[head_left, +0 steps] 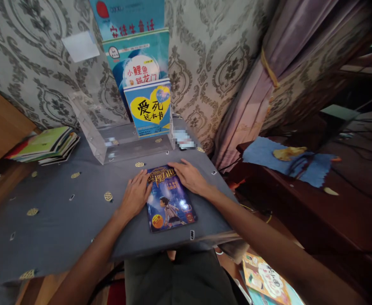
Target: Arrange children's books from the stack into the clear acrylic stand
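A dark blue book with gold title lettering and a cartoon figure on its cover lies face up near the front of the cloth-covered table. My left hand rests along its upper left edge, fingers stretched out and lying flat. At the upper right edge, my right hand touches the book with its fingers extended over the corner. Behind them stands a clear acrylic book rack. Its right part holds a blue book with a yellow heart, a teal book and a taller blue book, stepped upward.
A stack of books lies at the table's left. Right of the rack is a small blurred item. A dark red bench with a blue cloth stands at right. More books sit low at the right, below table height.
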A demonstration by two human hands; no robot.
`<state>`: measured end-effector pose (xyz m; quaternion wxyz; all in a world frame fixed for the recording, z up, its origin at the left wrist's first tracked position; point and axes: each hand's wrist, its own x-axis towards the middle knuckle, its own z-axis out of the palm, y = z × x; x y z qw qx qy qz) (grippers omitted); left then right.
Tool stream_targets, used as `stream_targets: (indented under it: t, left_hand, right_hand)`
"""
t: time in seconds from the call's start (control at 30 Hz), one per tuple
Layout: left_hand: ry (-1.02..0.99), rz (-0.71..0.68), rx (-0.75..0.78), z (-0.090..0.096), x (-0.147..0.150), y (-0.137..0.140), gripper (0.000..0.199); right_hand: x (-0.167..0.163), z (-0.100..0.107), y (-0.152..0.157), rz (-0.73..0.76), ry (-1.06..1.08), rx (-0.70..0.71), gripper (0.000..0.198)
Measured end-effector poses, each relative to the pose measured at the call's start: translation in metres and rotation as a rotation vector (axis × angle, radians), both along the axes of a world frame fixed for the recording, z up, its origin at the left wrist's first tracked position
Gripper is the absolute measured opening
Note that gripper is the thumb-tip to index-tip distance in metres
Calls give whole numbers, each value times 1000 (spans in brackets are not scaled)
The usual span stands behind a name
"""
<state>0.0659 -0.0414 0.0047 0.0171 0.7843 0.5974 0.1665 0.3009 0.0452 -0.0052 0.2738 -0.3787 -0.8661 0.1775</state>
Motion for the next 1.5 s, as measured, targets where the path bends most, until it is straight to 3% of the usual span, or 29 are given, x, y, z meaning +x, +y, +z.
stream_targets:
  t: [0.27,0.43,0.63,0.87,1.3,1.5]
  left_hand:
    - [92,-10,22,7,3,3,34]
    - [63,-169,57,4,18,15,36]
    - [10,-374,44,1,42,23,39]
    - [28,-515,-67,10,53,3,39]
    - [38,-720,-148,23,58,-32,36]
    - [56,-716,-123,23,58,-37,36]
  right_hand:
    - [7,-12,26,19,429,-282,37]
    - [6,-21,34,48,538,-358,38]
    - [6,-20,32,55,512,-329,37]
    - [8,-16,29,57,495,-329,36]
    - [7,-16,28,41,502,-337,33]
    - [7,-11,22,42,476,-323,33]
